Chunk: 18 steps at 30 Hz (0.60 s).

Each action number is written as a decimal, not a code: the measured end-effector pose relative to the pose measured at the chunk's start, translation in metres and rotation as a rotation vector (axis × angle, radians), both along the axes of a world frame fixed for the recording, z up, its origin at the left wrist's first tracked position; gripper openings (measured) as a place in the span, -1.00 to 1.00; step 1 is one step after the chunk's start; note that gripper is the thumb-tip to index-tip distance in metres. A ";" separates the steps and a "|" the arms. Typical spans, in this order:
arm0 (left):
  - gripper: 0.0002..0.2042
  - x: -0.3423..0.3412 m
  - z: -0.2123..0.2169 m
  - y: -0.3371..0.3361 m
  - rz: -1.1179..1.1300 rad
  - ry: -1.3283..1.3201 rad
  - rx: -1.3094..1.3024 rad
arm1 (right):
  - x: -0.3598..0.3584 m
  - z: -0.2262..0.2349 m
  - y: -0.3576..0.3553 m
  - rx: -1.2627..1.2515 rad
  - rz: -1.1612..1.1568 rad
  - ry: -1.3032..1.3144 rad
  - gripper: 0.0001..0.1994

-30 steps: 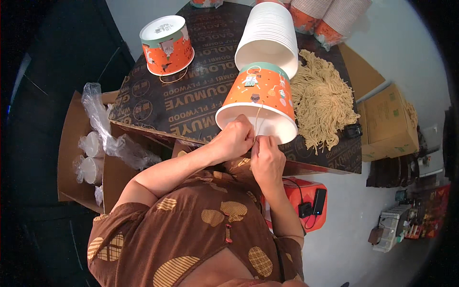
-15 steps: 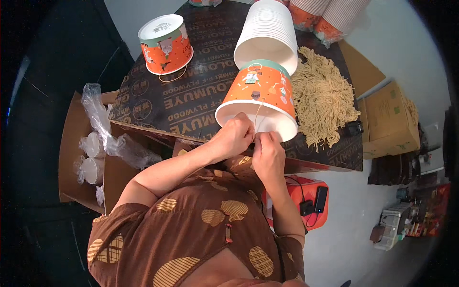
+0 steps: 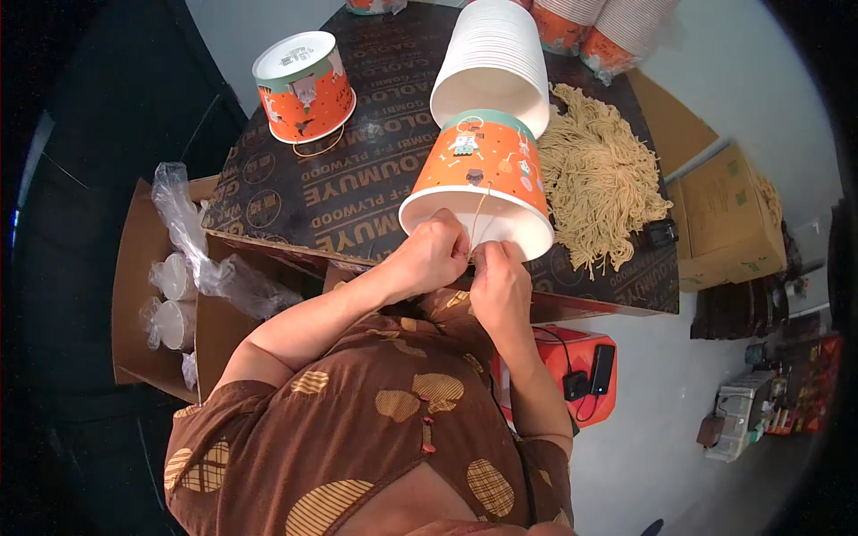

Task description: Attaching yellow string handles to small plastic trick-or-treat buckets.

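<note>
An orange paper bucket (image 3: 487, 161) with a green base band lies on its side near the table's front edge, its white mouth toward me. A tan cord (image 3: 481, 213) runs from its printed side over the rim to my fingers. My left hand (image 3: 436, 250) pinches the cord at the bucket's mouth. Close beside it, my right hand (image 3: 499, 272) is closed on the cord too, thumb and fingers together. The cord's ends are hidden in my fingers. Behind this bucket, touching its base, lies a stack of nested white buckets (image 3: 496, 54).
A heap of tan cords (image 3: 603, 174) lies right of the bucket. Upside down at the far left stands another orange bucket (image 3: 306, 98) with a cord handle. Bagged bucket stacks (image 3: 617, 36) stand behind. A cardboard box (image 3: 152, 295) is left of the dark table (image 3: 277, 210); a red stool (image 3: 590, 357) stands right.
Both hands stay at the bucket's mouth and keep hold of the cord. More of the cord shows as two strands between rim and fingers. The whole view has shifted slightly.
</note>
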<state>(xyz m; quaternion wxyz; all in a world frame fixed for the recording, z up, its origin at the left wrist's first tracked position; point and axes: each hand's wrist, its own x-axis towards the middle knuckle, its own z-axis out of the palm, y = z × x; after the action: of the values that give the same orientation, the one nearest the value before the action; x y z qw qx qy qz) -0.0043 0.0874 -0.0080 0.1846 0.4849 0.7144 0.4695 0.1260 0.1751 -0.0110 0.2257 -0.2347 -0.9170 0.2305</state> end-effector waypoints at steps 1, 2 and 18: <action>-0.97 0.000 0.002 0.000 -0.016 -0.023 -0.018 | 0.000 0.000 0.000 0.001 0.002 -0.003 -0.92; -0.97 0.000 0.006 -0.001 -0.017 -0.023 -0.018 | 0.000 0.000 0.000 0.001 0.001 -0.003 -0.92; -0.91 0.000 -0.002 0.008 0.007 0.027 -0.044 | 0.011 0.015 -0.013 0.121 -0.019 -0.115 -0.88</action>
<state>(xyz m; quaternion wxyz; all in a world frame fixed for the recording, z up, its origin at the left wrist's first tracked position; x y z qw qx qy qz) -0.0046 0.0954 -0.0097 0.1838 0.4845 0.7286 0.4478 0.1371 0.1622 0.0040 0.1887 -0.2421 -0.9384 0.1585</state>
